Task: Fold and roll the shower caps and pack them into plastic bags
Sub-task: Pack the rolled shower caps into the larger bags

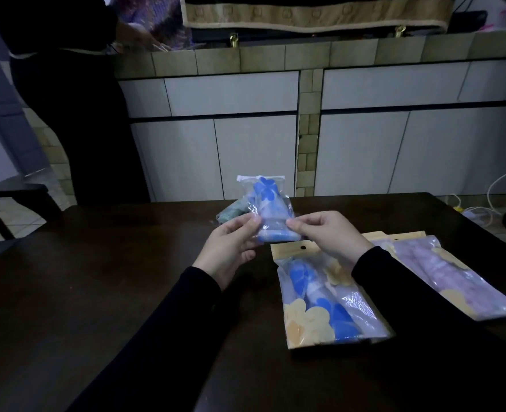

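Far left of the grip, a person in dark clothes [76,114] stands by the counter [305,55], with a chair [5,209] nearer the table [97,292].

The left hand [231,248] pinches the left edge of a small clear bag [268,209], thumb on top and fingers curled beneath. The bag is raised over the table, tilted away, its top flap [259,177] apparently folded over. Inside lies a rolled cap [271,200], white with blue petals, filling most of the pouch. Just behind the left fingers, a greenish bundle [233,214] rests on the table; whether it is bagged I cannot tell.

The right hand [326,233] pinches the bag's right edge between thumb and forefinger, the other fingers loosely curled.

The bag should be very light and soft, its film slick and crinkly; the roll inside would probably spring loose if squeezed hard. Holding by the side seams, as now, seems best, and the flap wants pressing flat along its length.

Below the right hand, a larger pack [332,301] with a tan header [293,251] lies flat, holding a blue-and-yellow flowered cap. Farther right, partly under the sleeve [409,286], a second pack [454,278] holds a pinkish cap. Beyond the table's right corner, cables [483,209] trail on the floor.
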`<state>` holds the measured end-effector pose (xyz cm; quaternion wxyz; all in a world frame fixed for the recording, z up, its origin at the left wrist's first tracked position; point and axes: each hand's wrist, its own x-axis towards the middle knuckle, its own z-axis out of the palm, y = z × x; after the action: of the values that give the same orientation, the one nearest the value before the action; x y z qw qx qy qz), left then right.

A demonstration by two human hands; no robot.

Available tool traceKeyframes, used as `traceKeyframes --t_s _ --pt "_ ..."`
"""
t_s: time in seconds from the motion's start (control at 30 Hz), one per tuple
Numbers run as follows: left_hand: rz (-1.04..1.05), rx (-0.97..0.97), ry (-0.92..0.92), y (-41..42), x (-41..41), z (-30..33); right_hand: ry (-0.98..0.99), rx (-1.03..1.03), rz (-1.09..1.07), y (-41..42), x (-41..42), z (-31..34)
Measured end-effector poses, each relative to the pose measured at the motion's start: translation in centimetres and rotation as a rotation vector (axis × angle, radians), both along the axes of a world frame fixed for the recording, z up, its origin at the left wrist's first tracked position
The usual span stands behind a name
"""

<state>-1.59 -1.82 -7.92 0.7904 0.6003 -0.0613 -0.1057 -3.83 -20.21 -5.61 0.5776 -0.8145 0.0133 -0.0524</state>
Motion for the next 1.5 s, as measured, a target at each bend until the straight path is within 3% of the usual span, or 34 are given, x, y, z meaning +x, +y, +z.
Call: traceKeyframes --t_s 0.13,0.27,0.33,0.4,0.47,0.5,0.57,0.67,0.8,1.1,1.5 --pt "-0.050 -0.058 -0.004 -1.2 -1.5 0.3 -0.045 0.095 -0.024 0.2 0.0 -0.1" --pt "0.127 -0.093 -0.043 -1.7 -1.9 -0.2 -0.015 0.059 0.068 0.6 -0.3 -0.1" --pt "0.234 -0.052 -0.058 -1.3 -1.7 -0.4 -0.027 -0.066 0.096 0.5 -0.4 -0.2" --pt "0.366 0.135 -0.181 -0.6 -1.8 -0.1 -0.037 -0.410 0.106 -0.1 -0.4 -0.4" --pt "0.489 0.548 -0.427 0.6 -2.5 0.5 -0.053 -0.804 0.169 -1.2 -0.9 -0.1" --pt "0.530 0.751 -0.552 1.2 -3.1 0.8 -0.038 -0.897 0.232 -1.8 -1.3 0.1" --pt "0.556 0.999 -0.708 1.9 -4.3 0.9 0.031 -0.955 0.316 -2.8 -1.9 0.2" --pt "0.455 1.173 -0.686 1.2 -6.0 0.1 0.060 -0.957 0.279 -2.9 -2.2 -0.4" --pt "0.325 1.185 -0.635 -0.1 -7.0 -1.0 0.024 -0.850 0.136 -2.0 -1.8 -1.3" --pt "0.019 1.013 -0.381 0.0 -6.3 0.2 0.033 -0.856 0.142 -2.2 -1.6 -1.5" --pt "-0.095 1.000 -0.478 1.6 -5.7 -0.7 -0.003 -0.887 0.154 -2.7 -1.2 -1.9"
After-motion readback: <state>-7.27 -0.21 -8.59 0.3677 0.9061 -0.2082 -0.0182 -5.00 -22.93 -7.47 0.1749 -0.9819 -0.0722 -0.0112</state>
